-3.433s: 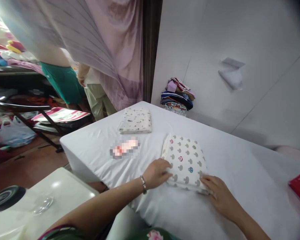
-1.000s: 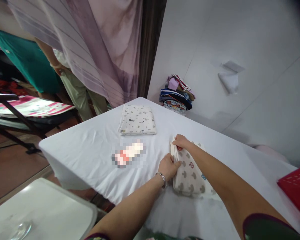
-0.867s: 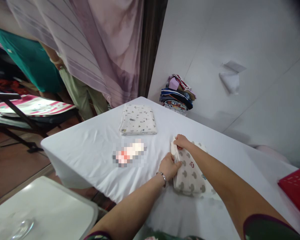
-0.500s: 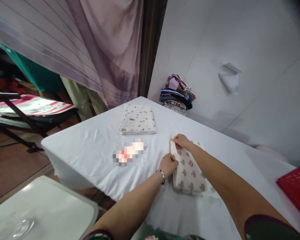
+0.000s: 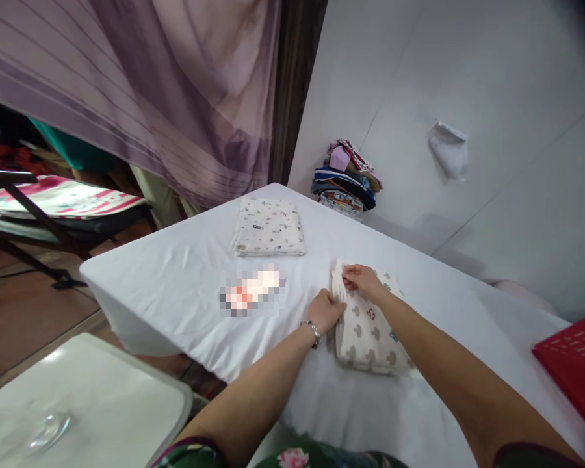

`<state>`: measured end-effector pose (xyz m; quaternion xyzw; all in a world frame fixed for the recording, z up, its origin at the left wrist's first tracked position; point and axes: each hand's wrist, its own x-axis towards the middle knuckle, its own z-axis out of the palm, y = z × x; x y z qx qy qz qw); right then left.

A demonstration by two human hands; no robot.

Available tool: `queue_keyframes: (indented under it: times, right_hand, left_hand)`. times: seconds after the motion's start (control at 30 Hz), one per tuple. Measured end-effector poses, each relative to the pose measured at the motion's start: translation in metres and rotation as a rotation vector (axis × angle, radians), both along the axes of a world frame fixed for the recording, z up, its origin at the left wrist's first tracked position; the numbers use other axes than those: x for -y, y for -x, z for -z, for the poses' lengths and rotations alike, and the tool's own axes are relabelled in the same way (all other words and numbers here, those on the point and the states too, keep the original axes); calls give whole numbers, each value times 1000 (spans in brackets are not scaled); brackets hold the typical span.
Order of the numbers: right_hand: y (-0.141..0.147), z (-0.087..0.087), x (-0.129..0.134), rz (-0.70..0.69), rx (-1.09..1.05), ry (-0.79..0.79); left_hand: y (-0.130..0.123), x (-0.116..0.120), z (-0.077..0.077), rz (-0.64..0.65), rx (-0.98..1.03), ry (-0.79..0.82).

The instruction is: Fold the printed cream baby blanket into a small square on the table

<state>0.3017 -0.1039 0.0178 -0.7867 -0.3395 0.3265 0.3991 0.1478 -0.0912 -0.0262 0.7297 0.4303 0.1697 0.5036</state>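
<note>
A folded white cloth with grey mushroom prints (image 5: 373, 341) lies on the white-covered table (image 5: 175, 279). My left hand (image 5: 325, 311), with a bracelet at its wrist, pinches the cloth's left folded edge, thumb on top. Farther up the same edge, my right hand (image 5: 359, 281) is closed at the cloth's upper left corner, fingertips bent inward; whether it grips a layer is hard to see. Another folded white cloth with small prints (image 5: 270, 227) lies flat near the far corner. Between it and my left arm is a blurred-out item (image 5: 253, 291).
A stack of folded clothes (image 5: 346, 179) stands beyond the table's far edge. At right is a red item (image 5: 572, 364). A white stool or chair seat (image 5: 92, 403) holds a clear object at lower left. A curtain (image 5: 214, 91) hangs behind, near a dark-framed chair (image 5: 43, 227).
My right hand has shifted slightly right, off the outermost left edge of the mushroom cloth. My left hand stays at the edge, a little higher in view.
</note>
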Motion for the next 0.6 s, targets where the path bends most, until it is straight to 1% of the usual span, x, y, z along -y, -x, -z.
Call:
queue_keyframes:
  times: [0.07, 0.1, 0.17, 0.23, 0.33, 0.43, 0.5, 0.6]
  right_hand:
    - [4, -1, 17, 9, 41, -19]
    - [6, -1, 25, 0, 74, -3]
    - [11, -3, 39, -34, 155, 85]
    - [16, -5, 46, -75, 226, 190]
    - [23, -7, 46, -128, 277, 285]
    - [26, -5, 41, -172, 327, 353]
    - [26, -3, 39, -179, 313, 363]
    - [26, -2, 39, -161, 244, 330]
  left_hand:
    - [0, -1, 0, 4, -2, -11]
    - [0, -1, 0, 15, -4, -12]
    - [-1, -1, 0, 34, -5, 5]
    - [-2, -1, 1, 37, 10, 56]
    - [-3, -1, 1, 29, 56, 158]
    - [-4, -3, 2, 24, 81, 213]
    - [-4, -3, 3, 25, 86, 227]
    - [-5, -4, 6, 24, 100, 231]
